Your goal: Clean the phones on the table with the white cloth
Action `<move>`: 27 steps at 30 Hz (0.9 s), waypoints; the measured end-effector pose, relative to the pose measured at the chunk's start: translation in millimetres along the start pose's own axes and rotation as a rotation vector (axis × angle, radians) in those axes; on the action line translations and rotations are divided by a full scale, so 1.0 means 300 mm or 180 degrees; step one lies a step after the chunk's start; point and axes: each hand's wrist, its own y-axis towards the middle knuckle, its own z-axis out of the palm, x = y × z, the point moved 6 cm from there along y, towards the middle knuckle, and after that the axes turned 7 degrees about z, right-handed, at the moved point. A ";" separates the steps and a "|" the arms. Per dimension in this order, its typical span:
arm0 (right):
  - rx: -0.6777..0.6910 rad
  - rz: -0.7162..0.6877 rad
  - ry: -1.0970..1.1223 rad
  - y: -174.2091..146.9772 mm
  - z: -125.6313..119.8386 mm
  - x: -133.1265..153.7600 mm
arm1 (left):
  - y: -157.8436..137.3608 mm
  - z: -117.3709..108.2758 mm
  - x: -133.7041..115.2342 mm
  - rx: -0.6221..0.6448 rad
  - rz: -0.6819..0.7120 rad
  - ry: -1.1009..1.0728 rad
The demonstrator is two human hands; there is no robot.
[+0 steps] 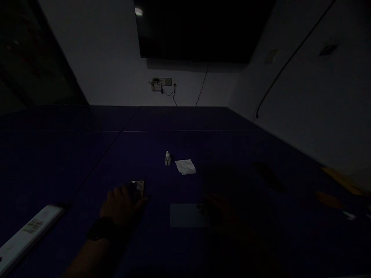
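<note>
The scene is very dark. My left hand [123, 206], with a dark watch on the wrist, rests on the dark blue table [87, 154] and touches a small shiny object [137, 188] at its fingertips; whether it grips it I cannot tell. My right hand [220, 210] is barely visible in shadow, its fingers at the right edge of a flat pale rectangular object [185, 215]. Farther back stand a small clear bottle [167, 158] and a crumpled white wipe [186, 166].
A long white box [29, 231] lies at the table's left front edge. A dark screen [199, 31] hangs on the back wall above a socket strip [164, 83] with cables. Yellowish shapes [330, 199] sit at the far right.
</note>
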 end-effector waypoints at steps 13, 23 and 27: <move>-0.0073 -0.0439 -0.0359 0.022 0.004 0.054 | -0.094 -0.031 -0.228 -0.0102 0.2062 -0.1017; -0.0490 -0.0585 -0.0321 0.030 0.003 0.068 | -0.099 0.036 -0.604 0.0374 0.3108 -0.0925; -0.0649 -0.0472 -0.0282 0.026 -0.004 0.063 | -0.102 0.060 -0.622 0.0558 0.3236 -0.0894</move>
